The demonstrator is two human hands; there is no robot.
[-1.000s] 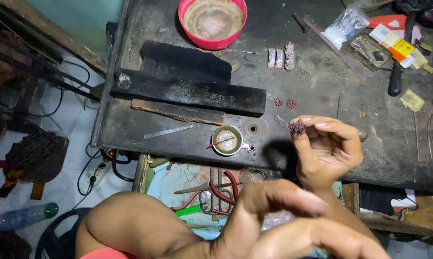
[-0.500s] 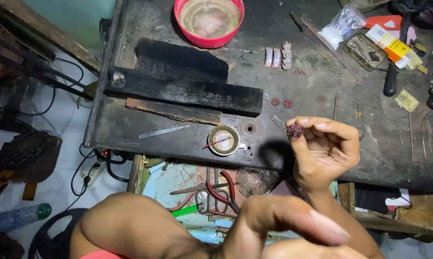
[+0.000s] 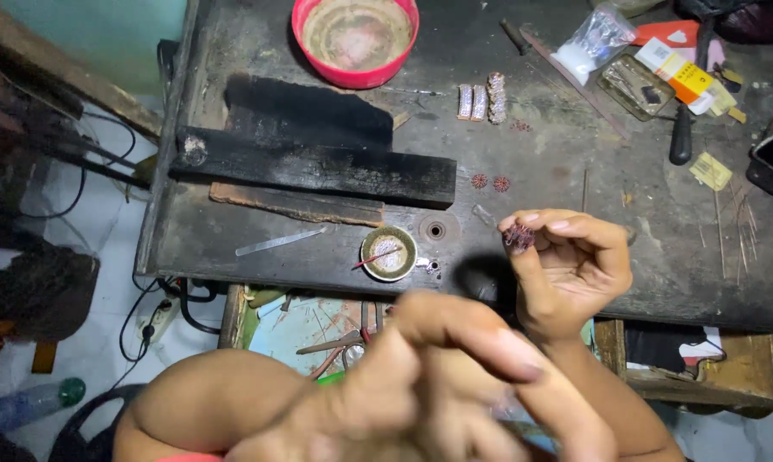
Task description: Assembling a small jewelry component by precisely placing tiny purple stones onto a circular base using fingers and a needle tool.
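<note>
1. Fingertips of the right hand (image 3: 570,269) are pinched together on a small dark red round ornament (image 3: 518,237), held up just above the near part of the table (image 3: 574,171).
2. Close to the camera and blurred, the left hand (image 3: 455,376) fills the lower middle of the view; its fingers are curled, but whether they grip anything cannot be told.
3. That blurred hand hides part of the open drawer (image 3: 309,325) under the table edge, where a few tools lie.
4. Just left of the ornament stands a small round metal dish (image 3: 389,253) with a thin red stick resting in it.
5. Two more little red round pieces (image 3: 490,181) lie on the table beyond the right hand, near each other.
6. A long charred black block (image 3: 318,167) lies across the table's left half, with a flat metal strip (image 3: 279,242) in front of it.
7. At the far edge sits a red bowl (image 3: 355,38), and to its right three small silver ribbed pieces (image 3: 481,100) lie side by side.
8. The far right corner is crowded with a plastic bag (image 3: 593,38), a yellow and white box (image 3: 681,75), a shallow metal tray (image 3: 636,84) and a black-handled tool (image 3: 680,135).
</note>
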